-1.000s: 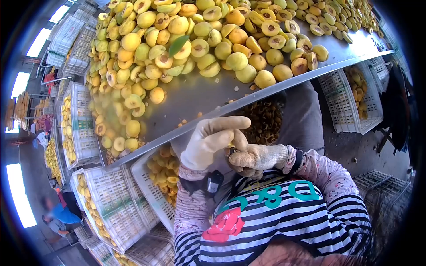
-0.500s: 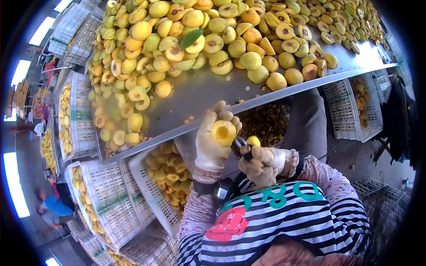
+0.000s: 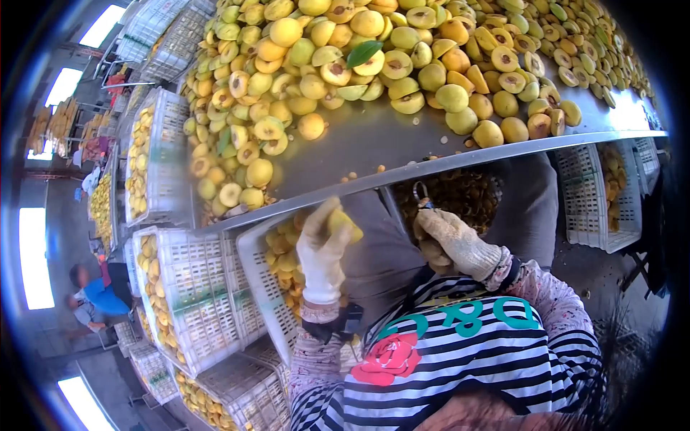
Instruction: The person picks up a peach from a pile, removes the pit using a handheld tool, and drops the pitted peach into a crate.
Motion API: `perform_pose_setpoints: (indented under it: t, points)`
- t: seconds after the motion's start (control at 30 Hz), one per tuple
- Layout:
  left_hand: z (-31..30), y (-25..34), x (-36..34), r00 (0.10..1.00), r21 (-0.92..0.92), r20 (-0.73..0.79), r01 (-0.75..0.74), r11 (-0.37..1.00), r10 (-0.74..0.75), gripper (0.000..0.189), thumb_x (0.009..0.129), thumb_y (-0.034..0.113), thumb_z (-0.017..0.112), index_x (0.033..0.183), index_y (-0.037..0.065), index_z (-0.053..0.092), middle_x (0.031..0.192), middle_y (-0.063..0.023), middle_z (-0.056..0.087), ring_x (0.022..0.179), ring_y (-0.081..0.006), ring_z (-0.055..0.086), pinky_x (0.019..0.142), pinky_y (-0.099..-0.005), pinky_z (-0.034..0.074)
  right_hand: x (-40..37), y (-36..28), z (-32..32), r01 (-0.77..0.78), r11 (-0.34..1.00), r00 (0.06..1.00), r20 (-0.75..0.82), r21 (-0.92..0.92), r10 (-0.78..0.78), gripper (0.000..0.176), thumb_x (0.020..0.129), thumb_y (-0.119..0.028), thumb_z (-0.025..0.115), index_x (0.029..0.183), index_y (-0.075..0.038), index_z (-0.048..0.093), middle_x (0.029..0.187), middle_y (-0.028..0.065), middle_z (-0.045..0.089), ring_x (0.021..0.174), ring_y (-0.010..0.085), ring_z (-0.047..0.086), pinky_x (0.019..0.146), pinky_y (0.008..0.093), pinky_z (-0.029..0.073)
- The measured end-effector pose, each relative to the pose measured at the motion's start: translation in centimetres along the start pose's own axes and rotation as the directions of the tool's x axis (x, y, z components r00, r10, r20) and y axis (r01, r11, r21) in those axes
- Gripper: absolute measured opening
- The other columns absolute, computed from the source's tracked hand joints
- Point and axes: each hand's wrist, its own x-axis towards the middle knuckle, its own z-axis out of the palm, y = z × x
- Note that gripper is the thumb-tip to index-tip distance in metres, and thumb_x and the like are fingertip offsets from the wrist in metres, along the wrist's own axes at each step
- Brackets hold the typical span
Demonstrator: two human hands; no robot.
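Observation:
Wearing a pale glove, my left hand is closed on a yellow fruit half, above a white crate of fruit halves. My right hand, also gloved, grips a small tool with a metal loop that points up toward the table edge. Below the tool is a container of dark pits or scraps, between my legs. A large heap of halved yellow fruit lies on the metal table in front of me.
The raised table rim crosses in front of my hands. Stacked white crates of fruit stand at the left, another crate at the right. A person in blue is at the far left.
My left hand has moved left and down over the crate with the fruit half. My right hand has parted from it, and the tool now points up. The view has shifted.

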Motion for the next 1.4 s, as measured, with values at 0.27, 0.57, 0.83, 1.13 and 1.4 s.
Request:
perform_pose_setpoints:
  t: [0.27,0.57,0.83,1.13,1.4]
  points:
    - [-2.6,6.3,8.0,0.922,0.854,0.180,-0.319,0.411,0.342,0.023,0.094,0.015,0.067,0.111,0.000,0.070,0.106,-0.0177,0.073,0.090,-0.0212,0.071,0.079,-0.0318,0.056,0.9,1.7,-2.4,-0.053,0.998,0.998,0.041,0.032,0.051,0.034,0.103,-0.045,0.053,0.090,-0.013,0.051,0.058,0.0000,0.044,0.043,0.0107,0.036,0.040,0.0265,0.027]
    - [-0.8,-0.4,21.7,0.905,0.918,0.395,-0.386,-0.089,0.155,0.044,0.083,0.019,0.074,0.121,0.007,0.055,0.117,-0.0139,0.060,0.086,-0.0244,0.065,0.077,-0.0330,0.055,-0.2,1.4,-3.8,0.025,0.997,0.999,0.026,0.072,-0.027,0.032,0.103,-0.040,0.054,0.085,-0.013,0.048,0.053,-0.0015,0.042,0.037,0.0099,0.034,0.036,0.0270,0.026]
    - [5.4,0.2,6.3,0.837,-0.320,0.526,0.356,0.878,-0.148,0.059,0.086,0.026,0.069,0.138,0.004,0.052,0.135,-0.0245,0.057,0.106,-0.0407,0.066,0.091,-0.0489,0.058,-0.6,-0.8,-2.0,0.109,0.967,0.985,0.159,-0.229,-0.073,0.039,0.099,-0.047,0.056,0.105,-0.008,0.059,0.062,-0.0022,0.047,0.049,0.0097,0.043,0.044,0.0272,0.033]
    - [11.7,-2.1,1.9,0.970,0.114,0.109,-0.230,0.966,0.218,0.048,0.107,0.042,0.041,0.105,-0.002,0.059,0.100,-0.0129,0.068,0.089,-0.0190,0.060,0.089,-0.0331,0.049,0.7,0.0,-0.4,0.083,0.896,0.994,-0.029,-0.437,-0.106,0.058,0.099,-0.055,0.052,0.118,-0.001,0.064,0.093,0.0110,0.069,0.086,0.0211,0.064,0.082,0.0348,0.051]
    - [10.6,-2.1,3.0,0.958,-0.487,0.280,0.198,0.851,-0.062,0.025,0.102,0.022,0.056,0.111,0.000,0.066,0.101,-0.0149,0.070,0.094,-0.0280,0.068,0.087,-0.0452,0.058,1.3,0.3,-1.8,0.191,0.799,0.982,0.100,-0.570,-0.163,0.045,0.099,-0.048,0.057,0.111,-0.006,0.068,0.091,0.0116,0.070,0.087,0.0231,0.066,0.081,0.0351,0.051]
